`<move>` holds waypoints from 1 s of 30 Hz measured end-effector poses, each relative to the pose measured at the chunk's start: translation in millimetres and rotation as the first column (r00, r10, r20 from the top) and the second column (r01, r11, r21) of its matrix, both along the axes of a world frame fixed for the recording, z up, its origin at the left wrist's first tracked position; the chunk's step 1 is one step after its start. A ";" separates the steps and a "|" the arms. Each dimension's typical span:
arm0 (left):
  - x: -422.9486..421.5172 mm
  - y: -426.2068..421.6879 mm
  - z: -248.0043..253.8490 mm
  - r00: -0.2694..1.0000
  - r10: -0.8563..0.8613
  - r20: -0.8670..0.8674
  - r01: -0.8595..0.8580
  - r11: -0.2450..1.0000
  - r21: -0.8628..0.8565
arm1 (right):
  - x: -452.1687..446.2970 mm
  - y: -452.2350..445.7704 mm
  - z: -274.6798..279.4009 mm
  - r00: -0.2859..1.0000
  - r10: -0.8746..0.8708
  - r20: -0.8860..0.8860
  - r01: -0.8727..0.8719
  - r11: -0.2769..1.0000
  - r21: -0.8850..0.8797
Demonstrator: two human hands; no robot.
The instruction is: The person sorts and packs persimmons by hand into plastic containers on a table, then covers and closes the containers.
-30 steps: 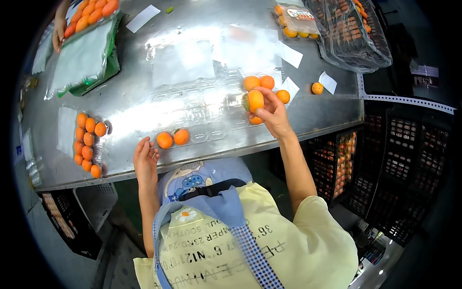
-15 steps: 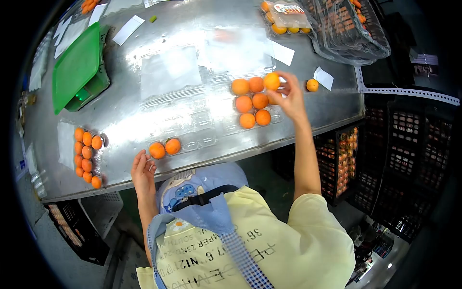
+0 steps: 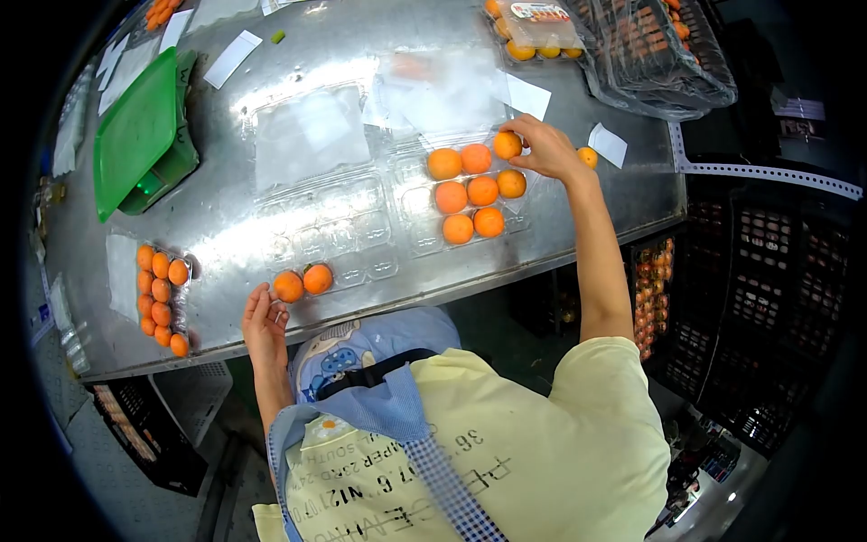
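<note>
My right hand (image 3: 547, 149) grips an orange (image 3: 508, 144) by its right side, at the top right corner of a clear plastic tray (image 3: 414, 194). Several oranges (image 3: 483, 191) sit in rows in that tray. Lower left, my left hand (image 3: 265, 325) has its fingers loosely curled and apart, with nothing in them. Its fingertips are beside, perhaps touching, an orange (image 3: 288, 286) at the near left corner of another clear tray (image 3: 348, 226). A second orange (image 3: 317, 279) sits right of that one.
At the left stand a filled orange pack (image 3: 162, 291) and a green box (image 3: 135, 135). White paper slips (image 3: 608, 144) lie about. A loose orange (image 3: 589, 157) is partly behind my right wrist. A plastic-lined crate (image 3: 646, 63) and a labelled pack (image 3: 542, 27) stand far right.
My right hand has shifted slightly up with the orange, now showing a different side of it. The left hand stays by the near orange. The whole view has moved slightly.
</note>
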State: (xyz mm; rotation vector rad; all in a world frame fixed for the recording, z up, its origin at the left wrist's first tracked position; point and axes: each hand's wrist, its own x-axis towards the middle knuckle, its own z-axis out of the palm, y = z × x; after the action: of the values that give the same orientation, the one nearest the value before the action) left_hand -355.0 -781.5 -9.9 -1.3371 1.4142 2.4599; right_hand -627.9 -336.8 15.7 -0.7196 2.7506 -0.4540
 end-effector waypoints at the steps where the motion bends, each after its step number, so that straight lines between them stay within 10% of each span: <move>1: 0.3 -1.0 -1.7 1.000 0.001 -0.001 -0.001 1.000 0.001 | -1.5 -1.4 2.9 0.999 0.009 0.038 -0.010 1.000 0.012; 15: 1.0 -6.0 -6.4 1.000 -0.009 0.007 0.009 1.000 0.009 | -2.3 -5.2 1.3 0.981 0.019 0.192 -0.043 0.991 0.124; 22: 1.9 -11.8 -1.7 0.999 -0.043 0.033 0.050 0.969 -0.243 | 27.9 -52.4 36.8 0.990 -0.134 -0.053 0.129 0.988 -0.083; 30: -0.3 -4.5 1.6 0.786 -0.548 0.287 0.447 0.182 -0.876 | 145.3 -231.7 -6.6 0.939 0.338 -0.063 -0.331 0.843 -0.424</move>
State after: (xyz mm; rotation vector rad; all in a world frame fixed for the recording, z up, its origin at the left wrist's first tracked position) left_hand -355.3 -786.0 -8.2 -0.4593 2.8790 1.1689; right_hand -482.7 -568.5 9.1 -1.2690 2.4484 -0.9933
